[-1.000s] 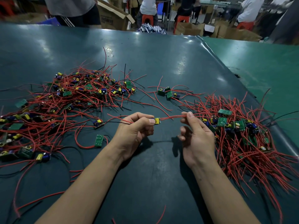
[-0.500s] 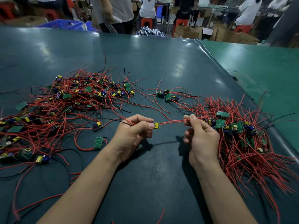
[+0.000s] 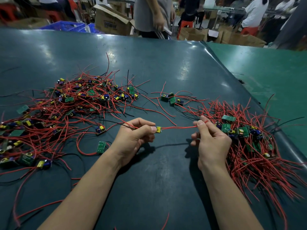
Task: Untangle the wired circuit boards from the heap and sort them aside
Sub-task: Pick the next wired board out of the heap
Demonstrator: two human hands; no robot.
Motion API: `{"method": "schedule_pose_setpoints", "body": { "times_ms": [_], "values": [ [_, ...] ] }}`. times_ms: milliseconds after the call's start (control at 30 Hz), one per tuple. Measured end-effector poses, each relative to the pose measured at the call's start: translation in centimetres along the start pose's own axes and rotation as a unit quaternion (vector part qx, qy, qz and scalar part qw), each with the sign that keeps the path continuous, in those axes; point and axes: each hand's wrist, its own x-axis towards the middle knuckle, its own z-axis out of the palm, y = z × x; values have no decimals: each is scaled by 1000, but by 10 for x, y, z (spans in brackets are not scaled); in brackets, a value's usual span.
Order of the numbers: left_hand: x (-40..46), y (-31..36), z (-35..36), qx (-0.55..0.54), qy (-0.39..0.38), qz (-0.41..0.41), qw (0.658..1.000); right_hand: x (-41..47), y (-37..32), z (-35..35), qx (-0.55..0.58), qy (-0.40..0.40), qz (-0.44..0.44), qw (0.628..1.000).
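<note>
Left hand [image 3: 132,138] is still pinching a small board [image 3: 158,129] between thumb and curled fingers, same grip as half a second ago, holding it just above the desk [image 3: 157,188]. Right hand [image 3: 211,140] is still pinching the board's red wire [image 3: 178,127] at thumb and forefinger, other fingers loosely curled — it is sitting a bit farther right than before, so the gap between the hands is looking wider and the wire is running taut and nearly straight between them. A thin black lead [image 3: 116,123] is trailing from the left hand back toward the heap [image 3: 54,113].

The heap is lying at left as before: a loose tangle of thin, glossy red wires, a few black ones, with small green rectangular boards carrying yellow and blue cylindrical parts. One green board [image 3: 101,147] is lying flat just left of the left wrist. The sorted pile [image 3: 249,143] is sitting at right, touching the right hand's far side — wires there are fanning out roughly parallel, boards clustered near its top. A small cluster [image 3: 172,98] of three or four boards is lying between heap and pile, farther back.

The desk is covered in a smooth dark teal sheet with soft glare patches. Beyond its far edge, a standing person [image 3: 152,15] is now appearing more centred than earlier, beside cardboard boxes [image 3: 113,20] and a blue crate [image 3: 66,26].
</note>
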Motion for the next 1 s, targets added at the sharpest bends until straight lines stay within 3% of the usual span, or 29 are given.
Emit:
{"method": "schedule_pose_setpoints", "body": {
  "times_ms": [467,567,700,1000],
  "values": [
    [0,-2,0,-28,7,-6,1000,-1,-7,1,158,-64,113,979],
    [3,-2,-3,-71,31,2,997,-9,-6,6,120,-146,164,968],
    [1,-5,-1,-61,3,-6,998,-24,-2,15,55,-242,204,947],
    [0,-6,3,-24,-24,15,999,-22,-2,15,73,-190,143,969]
  ]
}}
